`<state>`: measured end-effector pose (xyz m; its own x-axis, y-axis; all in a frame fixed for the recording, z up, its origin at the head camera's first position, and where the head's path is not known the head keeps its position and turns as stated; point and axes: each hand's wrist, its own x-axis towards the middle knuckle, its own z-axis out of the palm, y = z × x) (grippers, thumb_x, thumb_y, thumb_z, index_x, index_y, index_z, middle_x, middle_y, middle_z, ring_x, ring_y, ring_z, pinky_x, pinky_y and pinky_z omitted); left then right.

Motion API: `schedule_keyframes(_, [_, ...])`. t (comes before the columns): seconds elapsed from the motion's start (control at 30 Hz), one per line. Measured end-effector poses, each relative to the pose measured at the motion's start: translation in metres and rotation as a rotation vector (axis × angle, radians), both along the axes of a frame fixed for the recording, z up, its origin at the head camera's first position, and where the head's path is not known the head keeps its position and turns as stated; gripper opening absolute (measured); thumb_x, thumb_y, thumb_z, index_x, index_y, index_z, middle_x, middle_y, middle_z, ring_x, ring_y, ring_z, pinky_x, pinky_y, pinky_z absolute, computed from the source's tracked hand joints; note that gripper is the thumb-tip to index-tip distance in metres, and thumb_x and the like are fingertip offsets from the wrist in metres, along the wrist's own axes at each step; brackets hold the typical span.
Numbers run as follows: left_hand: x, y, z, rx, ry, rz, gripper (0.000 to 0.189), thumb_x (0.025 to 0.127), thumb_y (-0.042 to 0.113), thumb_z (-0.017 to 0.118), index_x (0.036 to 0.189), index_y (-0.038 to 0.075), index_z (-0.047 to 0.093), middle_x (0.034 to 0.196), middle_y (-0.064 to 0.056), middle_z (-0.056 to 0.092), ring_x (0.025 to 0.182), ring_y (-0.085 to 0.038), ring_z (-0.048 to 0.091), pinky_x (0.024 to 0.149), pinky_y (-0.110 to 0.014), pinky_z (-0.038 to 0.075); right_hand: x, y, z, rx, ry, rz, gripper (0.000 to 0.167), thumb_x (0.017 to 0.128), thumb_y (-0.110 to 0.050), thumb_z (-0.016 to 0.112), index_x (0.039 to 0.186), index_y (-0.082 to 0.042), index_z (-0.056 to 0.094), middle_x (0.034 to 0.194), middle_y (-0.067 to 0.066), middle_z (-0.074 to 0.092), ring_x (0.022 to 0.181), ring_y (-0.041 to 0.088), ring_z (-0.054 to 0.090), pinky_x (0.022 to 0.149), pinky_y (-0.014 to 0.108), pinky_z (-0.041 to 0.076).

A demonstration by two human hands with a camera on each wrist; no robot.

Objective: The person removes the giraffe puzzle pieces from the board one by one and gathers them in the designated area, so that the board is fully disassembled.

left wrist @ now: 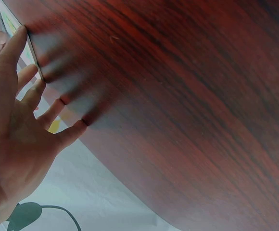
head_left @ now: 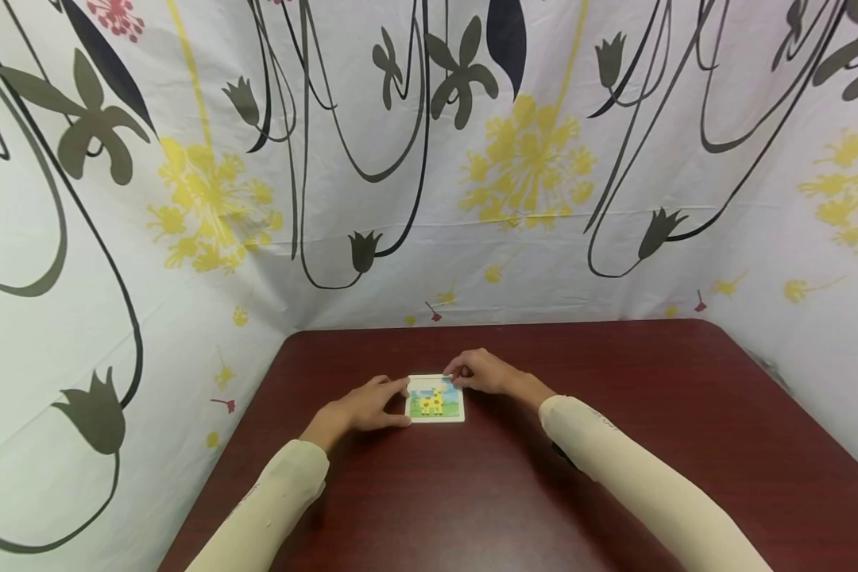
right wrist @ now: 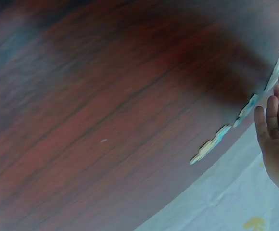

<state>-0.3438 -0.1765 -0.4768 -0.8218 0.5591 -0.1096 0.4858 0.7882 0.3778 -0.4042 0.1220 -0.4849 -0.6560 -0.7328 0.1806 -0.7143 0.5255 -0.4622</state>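
Note:
A small white-framed jigsaw puzzle (head_left: 436, 420) lies flat on the table in the head view, with a yellow giraffe (head_left: 430, 404) on green and blue. A pale patch (head_left: 420, 383) shows along its upper left part. My left hand (head_left: 367, 403) spreads round the left edge, thumb by the near corner and fingers at the far one. Those fingers are fairly straight in the left wrist view. At the far right corner, the thumb and fingertips of my right hand (head_left: 488, 372) come close together over a blue area; I cannot tell whether they pinch a piece.
Loose puzzle pieces (right wrist: 211, 144) lie on the table beyond the puzzle in the right wrist view, close to the right hand's fingers. The dark red wooden table (head_left: 429, 492) has rounded far corners. Behind it hangs a white flower-patterned cloth (head_left: 400, 199).

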Motion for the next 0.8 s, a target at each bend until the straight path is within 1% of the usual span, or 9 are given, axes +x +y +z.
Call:
schedule_keyframes(0.17, [0.000, 0.000, -0.001, -0.008, -0.007, 0.006, 0.078, 0.097, 0.050, 0.071, 0.160, 0.015, 0.040, 0.142, 0.002, 0.054, 0.148, -0.029, 0.036, 0.110, -0.054, 0.042, 0.001, -0.007, 0.003, 0.091, -0.036, 0.028, 0.030, 0.101, -0.003, 0.067, 0.130, -0.007, 0.071, 0.115, 0.015, 0.065, 0.104, 0.027, 0.066, 0.088, 0.041, 0.056])
schedule_keyframes(0.3, [-0.001, 0.000, -0.001, -0.011, -0.002, 0.013, 0.079, 0.097, 0.051, 0.071, 0.160, 0.015, 0.040, 0.141, 0.004, 0.055, 0.147, -0.029, 0.037, 0.109, -0.053, 0.042, 0.002, -0.010, 0.009, 0.159, -0.030, 0.037, 0.031, 0.102, -0.002, 0.065, 0.131, -0.008, 0.071, 0.113, 0.016, 0.062, 0.104, 0.031, 0.062, 0.088, 0.042, 0.053])
schedule_keyframes(0.4, [-0.002, 0.001, 0.001, -0.013, 0.005, 0.015, 0.079, 0.097, 0.051, 0.071, 0.160, 0.016, 0.041, 0.141, 0.004, 0.055, 0.146, -0.029, 0.038, 0.109, -0.053, 0.043, 0.003, -0.011, 0.014, 0.188, -0.019, 0.038, 0.029, 0.102, -0.003, 0.064, 0.130, -0.008, 0.071, 0.113, 0.017, 0.062, 0.104, 0.033, 0.060, 0.087, 0.042, 0.052])
schedule_keyframes(0.47, [-0.002, 0.001, 0.002, -0.013, 0.005, 0.017, 0.078, 0.097, 0.051, 0.071, 0.159, 0.016, 0.041, 0.141, 0.003, 0.054, 0.146, -0.029, 0.038, 0.109, -0.053, 0.043, 0.003, -0.012, 0.016, 0.212, -0.018, 0.038, 0.028, 0.103, -0.003, 0.062, 0.129, -0.010, 0.070, 0.114, 0.017, 0.061, 0.104, 0.032, 0.059, 0.086, 0.042, 0.051])
schedule_keyframes(0.6, [-0.002, 0.001, 0.002, -0.018, 0.001, 0.019, 0.078, 0.097, 0.051, 0.071, 0.159, 0.015, 0.041, 0.142, 0.002, 0.054, 0.147, -0.029, 0.037, 0.110, -0.053, 0.042, 0.003, -0.014, 0.018, 0.284, 0.006, 0.037, 0.024, 0.106, -0.005, 0.058, 0.128, -0.012, 0.065, 0.113, 0.016, 0.058, 0.099, 0.027, 0.055, 0.084, 0.041, 0.049])
schedule_keyframes(0.7, [-0.002, 0.001, 0.000, -0.020, -0.002, 0.016, 0.078, 0.097, 0.050, 0.070, 0.159, 0.015, 0.041, 0.142, 0.001, 0.055, 0.147, -0.030, 0.037, 0.110, -0.053, 0.042, 0.003, -0.015, 0.017, 0.349, 0.050, 0.045, 0.023, 0.108, -0.007, 0.055, 0.128, -0.016, 0.063, 0.112, 0.013, 0.056, 0.095, 0.023, 0.051, 0.083, 0.041, 0.047])
schedule_keyframes(0.8, [-0.001, 0.001, 0.000, -0.018, -0.005, 0.017, 0.077, 0.097, 0.050, 0.070, 0.159, 0.015, 0.041, 0.142, 0.002, 0.054, 0.147, -0.029, 0.037, 0.110, -0.053, 0.042, 0.004, -0.016, 0.019, 0.400, 0.073, 0.050, 0.024, 0.108, -0.009, 0.054, 0.129, -0.018, 0.063, 0.111, 0.012, 0.055, 0.093, 0.023, 0.049, 0.082, 0.041, 0.046])
